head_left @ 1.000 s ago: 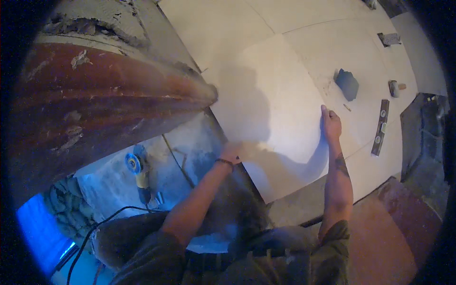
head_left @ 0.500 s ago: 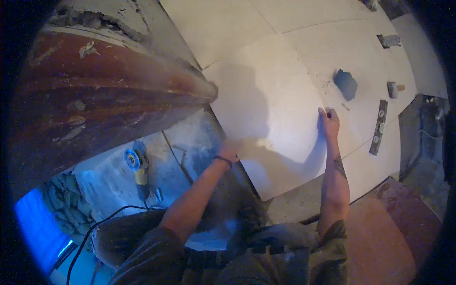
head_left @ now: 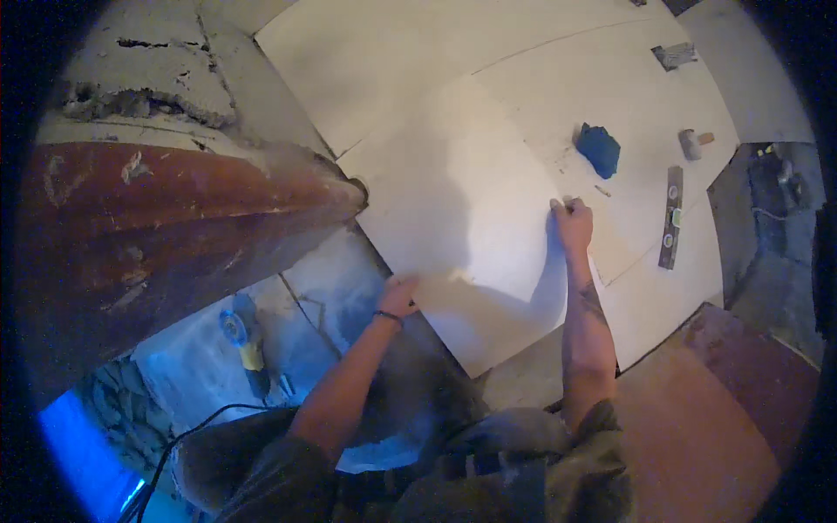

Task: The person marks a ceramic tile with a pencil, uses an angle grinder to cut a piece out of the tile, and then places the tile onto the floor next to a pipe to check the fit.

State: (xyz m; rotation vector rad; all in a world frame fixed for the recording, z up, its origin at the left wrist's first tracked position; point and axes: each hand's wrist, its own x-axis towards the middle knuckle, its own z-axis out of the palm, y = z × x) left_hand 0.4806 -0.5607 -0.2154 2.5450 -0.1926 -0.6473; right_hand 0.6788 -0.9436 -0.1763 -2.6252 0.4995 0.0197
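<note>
A large pale square tile lies beside other pale tiles on the floor. My left hand has its fingers curled on the tile's left edge. My right hand grips the opposite edge with fingers bent. Just beyond it are a jagged dark blue piece and a small thin stick. To the right are a spirit level and a mallet with a short wooden handle.
A rounded red-brown column with rough broken plaster stands at the left. An angle grinder with a black cable lies on dusty concrete below it. A reddish board is at lower right, beside grey rubble-strewn ground.
The view has shifted, so most things sit farther left in the picture. Both hands remain on the tile's edges, and a gap now shows along its edge beside my right forearm.
</note>
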